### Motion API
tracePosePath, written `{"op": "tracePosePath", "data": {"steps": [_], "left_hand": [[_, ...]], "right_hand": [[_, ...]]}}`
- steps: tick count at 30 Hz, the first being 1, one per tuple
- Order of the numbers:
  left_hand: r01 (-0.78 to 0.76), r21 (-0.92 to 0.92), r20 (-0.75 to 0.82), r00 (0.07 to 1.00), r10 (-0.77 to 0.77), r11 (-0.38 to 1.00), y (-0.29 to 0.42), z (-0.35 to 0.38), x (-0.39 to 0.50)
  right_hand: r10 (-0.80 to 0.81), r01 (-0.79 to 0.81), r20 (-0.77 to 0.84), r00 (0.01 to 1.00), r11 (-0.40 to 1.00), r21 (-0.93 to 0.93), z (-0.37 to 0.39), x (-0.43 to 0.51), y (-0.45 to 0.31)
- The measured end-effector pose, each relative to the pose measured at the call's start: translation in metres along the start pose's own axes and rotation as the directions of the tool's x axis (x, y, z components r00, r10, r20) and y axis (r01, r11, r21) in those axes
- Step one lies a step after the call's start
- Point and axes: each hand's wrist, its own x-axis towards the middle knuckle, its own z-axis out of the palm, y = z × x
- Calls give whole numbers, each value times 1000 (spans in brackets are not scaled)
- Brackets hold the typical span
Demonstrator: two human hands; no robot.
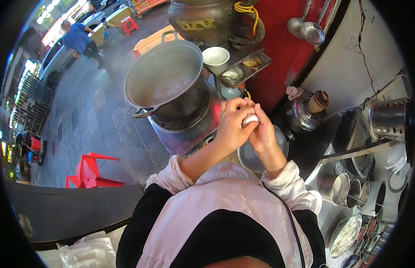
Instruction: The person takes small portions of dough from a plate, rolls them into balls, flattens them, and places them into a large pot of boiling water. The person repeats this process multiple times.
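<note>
In front of my chest, both hands are cupped together around a small white lump (250,119). Dough or an egg, I cannot tell which, as the fingers cover most of it. My left hand (231,125) curls over it from the left, fingers bent across the top. My right hand (263,132) wraps its other side. Just left of the hands, a large two-handled metal pot (190,100) sits on a burner, with steaming cloudy liquid inside. Below the right hand and forearm is a round grey metal lid or pan (282,142), partly hidden.
A large dark urn (200,16) with a dragon ornament stands beyond the pot. Beside it are a white bowl (216,56) and a metal kettle (304,115). Ladles (313,32) hang at the right, above steel pots (338,189). A red stool (90,172) and a person (78,38) are outside.
</note>
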Motion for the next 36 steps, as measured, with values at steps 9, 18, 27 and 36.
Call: {"op": "tracePosePath", "data": {"steps": [9, 18, 27, 36], "left_hand": [[30, -356, -41, 998, -48, 934, 3, 0, -19], [82, -687, -229, 918, -322, 722, 2, 10, -4], [266, -958, 192, 869, -456, 105, -19, -40, 21], [279, -890, 137, 918, -373, 362, 2, -24, 6]], "right_hand": [[83, -83, 7, 997, 996, -28, -29, 32, -25], [-174, 527, 518, 838, 505, -683, 24, -16, 4], [-334, 483, 349, 876, 633, -605, 24, -10, -30], [-522, 742, 627, 579, 17, -670, 60, -4, -17]]}}
